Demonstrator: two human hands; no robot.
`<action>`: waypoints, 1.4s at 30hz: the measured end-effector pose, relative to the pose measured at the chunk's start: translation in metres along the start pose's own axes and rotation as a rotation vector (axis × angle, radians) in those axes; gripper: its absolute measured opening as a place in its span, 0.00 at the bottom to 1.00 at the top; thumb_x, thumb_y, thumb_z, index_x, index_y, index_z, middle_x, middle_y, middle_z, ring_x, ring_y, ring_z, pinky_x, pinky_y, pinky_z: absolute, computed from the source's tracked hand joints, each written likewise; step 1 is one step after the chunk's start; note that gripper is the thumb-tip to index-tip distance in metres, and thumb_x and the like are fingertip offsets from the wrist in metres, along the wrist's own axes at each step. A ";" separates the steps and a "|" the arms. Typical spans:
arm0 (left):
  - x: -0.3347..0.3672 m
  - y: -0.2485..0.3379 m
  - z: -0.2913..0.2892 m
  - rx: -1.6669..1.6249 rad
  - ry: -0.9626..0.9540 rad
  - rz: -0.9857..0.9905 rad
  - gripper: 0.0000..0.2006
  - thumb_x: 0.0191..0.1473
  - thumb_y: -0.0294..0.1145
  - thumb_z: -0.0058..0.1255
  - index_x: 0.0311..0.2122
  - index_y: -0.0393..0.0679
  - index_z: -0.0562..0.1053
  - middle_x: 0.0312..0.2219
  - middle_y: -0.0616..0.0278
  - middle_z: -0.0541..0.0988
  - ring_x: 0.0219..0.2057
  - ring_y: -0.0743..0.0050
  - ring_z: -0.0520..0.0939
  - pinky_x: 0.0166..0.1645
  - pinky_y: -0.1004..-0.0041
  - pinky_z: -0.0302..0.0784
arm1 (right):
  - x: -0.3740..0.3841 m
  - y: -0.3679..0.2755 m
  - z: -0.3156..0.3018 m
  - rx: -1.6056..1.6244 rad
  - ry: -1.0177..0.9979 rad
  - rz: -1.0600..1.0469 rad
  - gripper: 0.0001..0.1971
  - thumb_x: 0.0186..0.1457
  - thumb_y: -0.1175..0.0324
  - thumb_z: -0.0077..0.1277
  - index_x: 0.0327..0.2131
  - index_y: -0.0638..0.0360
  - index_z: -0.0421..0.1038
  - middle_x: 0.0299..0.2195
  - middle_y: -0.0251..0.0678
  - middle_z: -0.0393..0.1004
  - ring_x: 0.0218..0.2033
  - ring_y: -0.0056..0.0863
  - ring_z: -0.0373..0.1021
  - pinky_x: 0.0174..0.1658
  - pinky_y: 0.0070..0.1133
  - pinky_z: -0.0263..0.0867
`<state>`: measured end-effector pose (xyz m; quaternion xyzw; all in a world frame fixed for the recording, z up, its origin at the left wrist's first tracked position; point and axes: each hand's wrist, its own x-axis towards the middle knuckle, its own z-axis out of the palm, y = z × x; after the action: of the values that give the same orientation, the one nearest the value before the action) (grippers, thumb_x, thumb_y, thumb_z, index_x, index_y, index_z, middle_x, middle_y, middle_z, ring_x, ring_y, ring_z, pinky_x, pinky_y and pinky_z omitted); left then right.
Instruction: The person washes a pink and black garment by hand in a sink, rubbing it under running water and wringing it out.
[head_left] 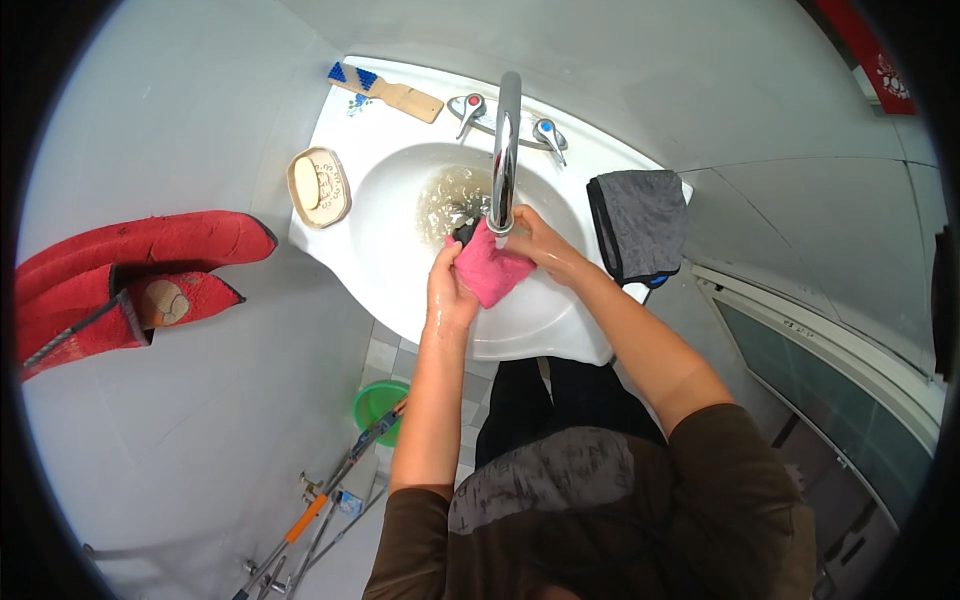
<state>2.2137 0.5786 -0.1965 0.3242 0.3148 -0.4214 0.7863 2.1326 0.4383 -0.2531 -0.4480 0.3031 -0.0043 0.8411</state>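
Observation:
A wet pink cloth (490, 275) with a black part at its upper left is held over the white washbasin (375, 240), right below the tip of the chrome tap (508, 130). My left hand (450, 290) grips its left side, thumb on top. On the other side my right hand (545, 245) has hold of the cloth's upper right edge, its fingers partly hidden behind the tap. Both forearms are wet. Bubbly, murky water (445, 205) lies in the bowl behind the cloth.
A wooden scrubbing brush (408, 101) with blue bristles lies at the back left rim. Bar soap (306, 184) rests in a dish (335, 190) at left. A folded grey cloth (642, 222) hangs over the right corner. Red fabric (200, 240) hangs left; below stands a green tub (372, 402).

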 end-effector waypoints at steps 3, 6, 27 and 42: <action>0.012 0.028 -0.019 0.082 -0.125 -0.015 0.17 0.50 0.23 0.41 0.47 0.36 0.64 0.41 0.52 0.73 0.41 0.61 0.75 0.51 0.61 0.70 | -0.026 -0.025 0.000 -0.550 -0.301 0.019 0.31 0.43 0.60 0.61 0.51 0.53 0.62 0.49 0.38 0.65 0.47 0.30 0.65 0.47 0.26 0.62; 0.011 0.033 -0.024 0.382 -0.024 0.125 0.26 0.50 0.24 0.42 0.55 0.34 0.56 0.45 0.49 0.69 0.42 0.55 0.74 0.50 0.59 0.70 | -0.024 -0.025 -0.006 -0.895 -0.176 0.124 0.24 0.43 0.63 0.61 0.46 0.55 0.67 0.47 0.41 0.67 0.44 0.28 0.67 0.45 0.25 0.63; 0.021 -0.043 -0.009 0.150 0.114 0.033 0.13 0.59 0.37 0.35 0.46 0.47 0.66 0.42 0.58 0.73 0.44 0.62 0.73 0.48 0.62 0.70 | 0.004 0.007 0.046 -0.979 0.193 -0.618 0.08 0.42 0.62 0.55 0.22 0.52 0.69 0.25 0.34 0.64 0.31 0.35 0.66 0.31 0.31 0.62; 0.006 -0.017 -0.006 0.362 0.095 0.122 0.14 0.51 0.25 0.38 0.44 0.37 0.66 0.30 0.62 0.73 0.30 0.69 0.76 0.34 0.69 0.75 | 0.001 0.021 0.043 -0.780 0.339 -0.343 0.08 0.53 0.63 0.48 0.30 0.57 0.69 0.28 0.37 0.70 0.33 0.34 0.69 0.38 0.30 0.64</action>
<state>2.2003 0.5728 -0.2089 0.4982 0.2502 -0.4071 0.7235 2.1503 0.4824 -0.2517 -0.7679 0.3368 -0.1020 0.5352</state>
